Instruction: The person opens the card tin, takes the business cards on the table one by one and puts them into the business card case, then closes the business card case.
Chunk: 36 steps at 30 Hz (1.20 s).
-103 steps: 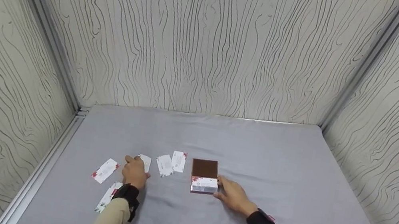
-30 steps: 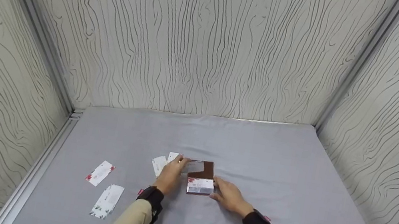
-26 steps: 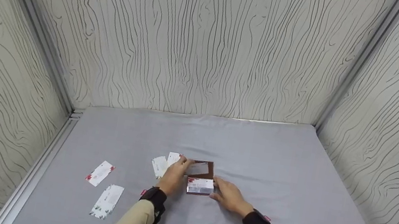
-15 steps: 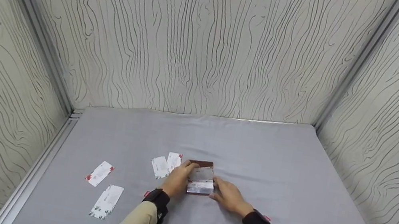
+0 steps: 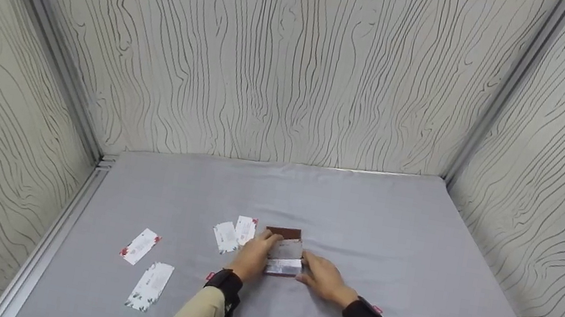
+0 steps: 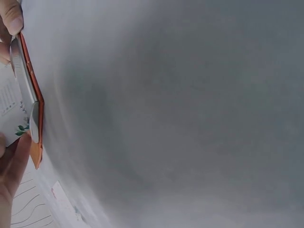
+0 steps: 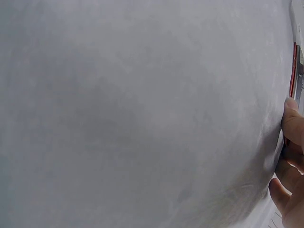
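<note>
In the head view a business card holder [image 5: 284, 232], brown-red with a silvery metal side, lies unfolded on the cloth. My left hand [image 5: 253, 257] pinches a white business card [image 5: 289, 249] over it. The left wrist view shows that card [image 6: 10, 107] tilted above the metal part, green leaf print near its lower corner. Against the right edge of the holder, my right hand [image 5: 326, 279] grips with thumb and fingers. The thumb of the right hand [image 7: 293, 126] presses at the holder's end in the right wrist view. Cards inside the holder are mostly hidden.
Two loose cards, one with green leaves [image 5: 226, 237] and one with red flowers [image 5: 246, 227], lie left of the holder. Farther left are a red-flowered card [image 5: 140, 246] and a leaf-printed card [image 5: 150, 285]. Patterned panels [image 5: 286, 67] enclose the grey cloth [image 5: 376, 214].
My left hand took a card from the cloth on the left, carried it right over the holder and lowered it toward the metal part. The right hand has stayed at the holder's edge.
</note>
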Each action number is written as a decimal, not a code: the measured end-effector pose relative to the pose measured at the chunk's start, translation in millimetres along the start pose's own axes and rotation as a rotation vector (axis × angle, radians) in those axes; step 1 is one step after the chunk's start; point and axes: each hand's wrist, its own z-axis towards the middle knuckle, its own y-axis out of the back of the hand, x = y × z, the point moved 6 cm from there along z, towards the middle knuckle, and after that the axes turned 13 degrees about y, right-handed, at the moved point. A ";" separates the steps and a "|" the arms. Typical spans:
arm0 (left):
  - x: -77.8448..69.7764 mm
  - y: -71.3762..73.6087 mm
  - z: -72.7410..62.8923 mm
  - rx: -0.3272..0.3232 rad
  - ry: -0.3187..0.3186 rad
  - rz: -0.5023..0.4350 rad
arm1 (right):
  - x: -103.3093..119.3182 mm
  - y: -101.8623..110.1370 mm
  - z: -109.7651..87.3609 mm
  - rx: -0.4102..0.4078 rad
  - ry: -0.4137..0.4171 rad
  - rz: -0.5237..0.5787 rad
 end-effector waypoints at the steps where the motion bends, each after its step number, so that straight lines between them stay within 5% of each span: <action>1: 0.4 -0.5 0.2 -0.002 0.003 0.005 | 0.0 -0.1 0.2 -0.002 0.003 0.003; 29: 1.7 -13.4 -2.9 0.036 0.012 0.208 | -4.3 -4.4 1.1 -0.013 -0.006 0.002; 36: 2.9 -13.4 -4.2 0.055 0.008 0.191 | -4.4 -2.6 0.7 0.000 -0.018 0.007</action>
